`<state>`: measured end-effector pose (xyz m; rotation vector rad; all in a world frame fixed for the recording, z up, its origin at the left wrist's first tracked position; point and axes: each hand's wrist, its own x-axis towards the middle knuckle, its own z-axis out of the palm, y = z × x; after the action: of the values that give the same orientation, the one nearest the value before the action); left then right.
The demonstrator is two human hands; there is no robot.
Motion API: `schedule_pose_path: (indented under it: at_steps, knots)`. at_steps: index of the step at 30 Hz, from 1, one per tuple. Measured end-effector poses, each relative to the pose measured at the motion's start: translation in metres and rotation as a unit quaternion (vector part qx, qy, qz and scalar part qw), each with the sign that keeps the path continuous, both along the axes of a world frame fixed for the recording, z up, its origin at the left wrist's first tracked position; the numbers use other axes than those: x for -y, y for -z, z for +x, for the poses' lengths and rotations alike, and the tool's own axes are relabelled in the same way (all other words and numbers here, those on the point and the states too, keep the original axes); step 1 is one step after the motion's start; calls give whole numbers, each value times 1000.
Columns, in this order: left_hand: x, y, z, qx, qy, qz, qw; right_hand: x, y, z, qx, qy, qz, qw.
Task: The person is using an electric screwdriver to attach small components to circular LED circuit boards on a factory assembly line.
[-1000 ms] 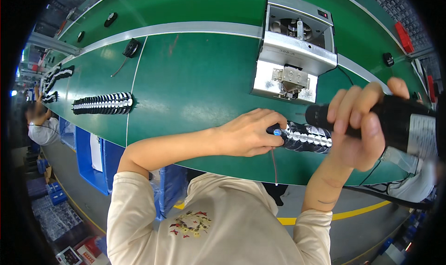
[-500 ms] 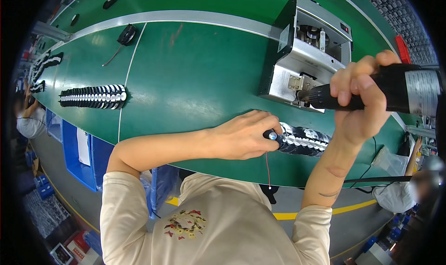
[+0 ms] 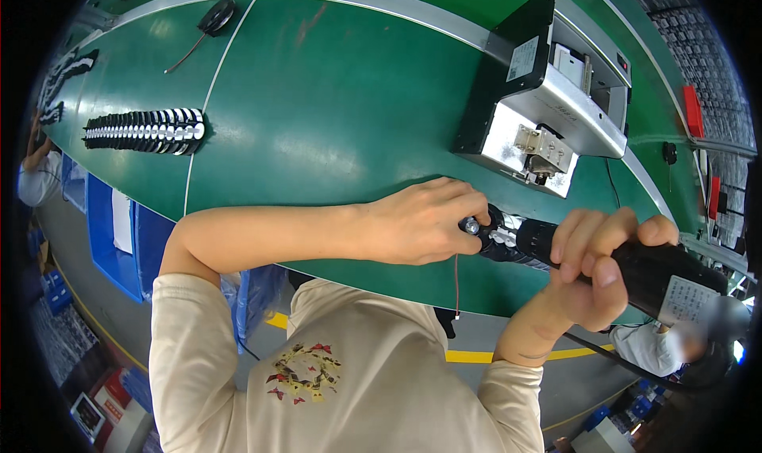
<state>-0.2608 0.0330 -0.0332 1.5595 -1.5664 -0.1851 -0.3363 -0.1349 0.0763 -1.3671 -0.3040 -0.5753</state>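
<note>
A black corded electric screwdriver is gripped in my right hand, fingers wrapped round its body. Its ribbed nose points left, over the near row of black parts with silver faces; whether the tip touches them cannot be seen. My left hand is closed over the left end of that row, fingers and thumb around a small black part with a shiny round end. Below these fingers a thin red wire hangs past the table edge.
A silver-and-black screw feeder stands beyond my right hand. Another row of stacked parts lies at the left, with a small black fan-like part and wire farther back. Blue bins sit below the table's left edge.
The screwdriver in my right hand has come away from the screw feeder, moving nearer and down to the row of parts. My left hand stays at the row's end. The view has shifted slightly.
</note>
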Motion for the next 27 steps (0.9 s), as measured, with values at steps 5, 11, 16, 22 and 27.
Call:
schedule_pose_path:
  at_steps: [5,11,16,22,27]
  knots:
    - [-1,-1,0,-4,8,16,1000,-9,12,1,-41,60,26,997]
    - [2,-1,-2,-6,0,8,1000,-13,16,1,-33,53,-1,998]
    - [1,-1,-2,-4,-8,7,1000,-15,20,0,-27,41,-40,998]
    - [0,-1,-2,1,-1,17,1000,-3,13,1,-25,-47,-19,998]
    - [0,3,-3,24,1,11,1000,8,-23,24,63,57,0,996]
